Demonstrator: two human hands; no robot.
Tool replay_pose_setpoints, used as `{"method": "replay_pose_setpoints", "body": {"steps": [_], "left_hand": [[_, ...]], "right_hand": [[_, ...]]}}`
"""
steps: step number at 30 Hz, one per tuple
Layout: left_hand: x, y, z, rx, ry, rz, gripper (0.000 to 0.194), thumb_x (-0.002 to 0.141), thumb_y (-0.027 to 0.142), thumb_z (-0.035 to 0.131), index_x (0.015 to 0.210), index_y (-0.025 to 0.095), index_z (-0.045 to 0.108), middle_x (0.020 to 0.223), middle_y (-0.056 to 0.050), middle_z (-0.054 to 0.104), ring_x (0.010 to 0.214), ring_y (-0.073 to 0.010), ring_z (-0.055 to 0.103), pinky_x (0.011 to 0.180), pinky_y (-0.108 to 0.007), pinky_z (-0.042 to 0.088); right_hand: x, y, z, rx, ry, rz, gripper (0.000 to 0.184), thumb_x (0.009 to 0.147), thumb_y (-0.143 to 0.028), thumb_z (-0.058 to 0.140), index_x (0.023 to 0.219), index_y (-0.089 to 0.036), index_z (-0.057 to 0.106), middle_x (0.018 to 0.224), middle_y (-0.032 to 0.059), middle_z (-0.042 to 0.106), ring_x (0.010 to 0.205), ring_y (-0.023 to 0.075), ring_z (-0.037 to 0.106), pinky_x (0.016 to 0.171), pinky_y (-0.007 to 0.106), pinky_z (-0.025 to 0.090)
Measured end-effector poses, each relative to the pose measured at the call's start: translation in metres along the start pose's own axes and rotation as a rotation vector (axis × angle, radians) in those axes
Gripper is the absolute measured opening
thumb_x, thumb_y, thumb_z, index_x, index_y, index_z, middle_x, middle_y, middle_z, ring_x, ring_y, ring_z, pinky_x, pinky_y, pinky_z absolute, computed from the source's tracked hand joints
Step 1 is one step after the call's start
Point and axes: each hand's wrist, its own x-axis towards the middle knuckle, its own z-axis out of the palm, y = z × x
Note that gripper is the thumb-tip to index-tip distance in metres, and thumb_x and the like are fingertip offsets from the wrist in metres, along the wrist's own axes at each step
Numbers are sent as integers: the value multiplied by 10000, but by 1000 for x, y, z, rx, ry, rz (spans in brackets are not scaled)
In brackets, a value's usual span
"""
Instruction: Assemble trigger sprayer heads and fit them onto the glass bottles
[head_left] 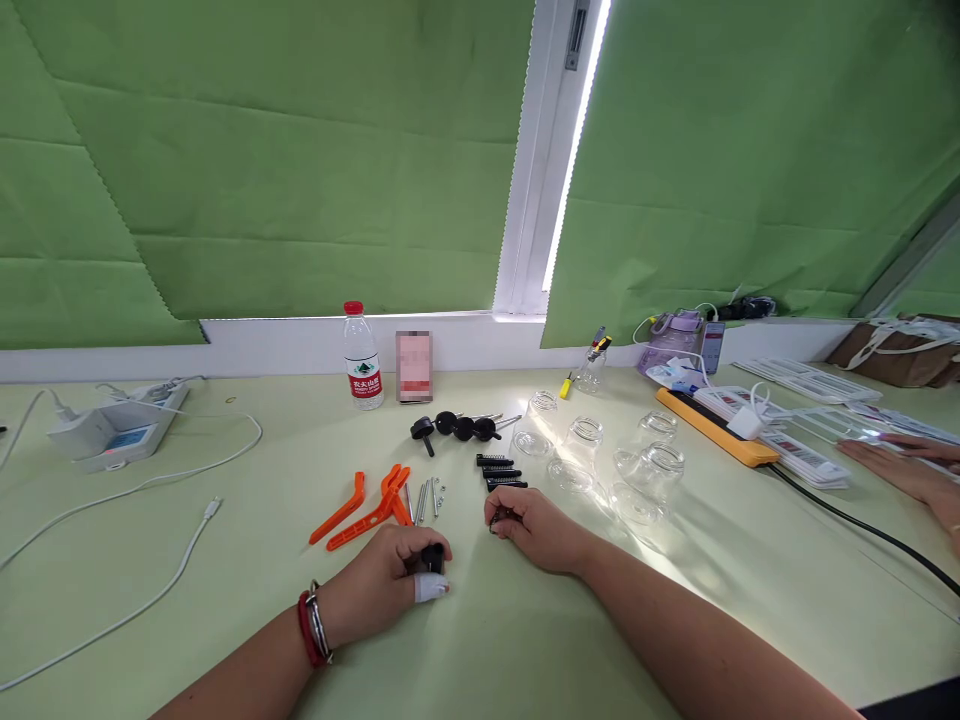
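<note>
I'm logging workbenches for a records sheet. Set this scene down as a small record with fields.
Left hand's grip: on a black part
Right hand's grip: on a small dark piece
Beyond left: orange pieces, metal screws
Beyond right: black spring parts
Right side: clear glass vessels
Back: red-capped bottle, upright
Far right: another person's hand

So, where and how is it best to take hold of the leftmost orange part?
I would pinch the leftmost orange part by the middle of its straight longer leg, from the left: its short bent end points away from you, and the other orange parts lie close on its right.
</note>
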Motion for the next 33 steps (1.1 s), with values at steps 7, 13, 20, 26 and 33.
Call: {"method": "replay_pose_setpoints", "body": {"steps": [7,13,20,26,33], "left_hand": [[1,3,-1,0,-15,32,116,753,253,640,833,169,647,784,-2,619,718,-127,535,676,-234,423],[1,3,-1,13,-22,24,124,761,273,630,824,166,635,768,1,599,696,-121,511,658,-229,412],[1,3,-1,3,-28,25,119,760,280,627,810,171,627,755,6,585,691,-122,498,648,-224,402],[1,4,-2,-10,-54,16,110,766,273,619,802,169,618,739,15,561,683,-117,479,640,-218,389],[2,5,-3,-14,-60,13,117,764,285,616,792,171,613,735,15,555,676,-117,469,634,-218,381]], "right_hand": [[0,-1,1,-23,13,-32,202,757,-43,471,844,-199,564,749,-24,559,674,109,463,634,222,385],[0,-2,1,-23,8,-22,206,760,-39,463,852,-195,562,755,-18,571,681,112,475,639,225,390],[-1,-4,1,-28,8,-31,204,764,-39,462,851,-196,558,756,-19,565,674,110,467,637,224,389],[-1,-4,0,-31,9,-38,211,764,-35,461,858,-196,559,764,-18,569,675,109,469,639,224,392],[0,-5,0,-24,8,-30,210,756,-30,466,852,-189,565,767,-13,574,673,109,467,632,222,391]]}}
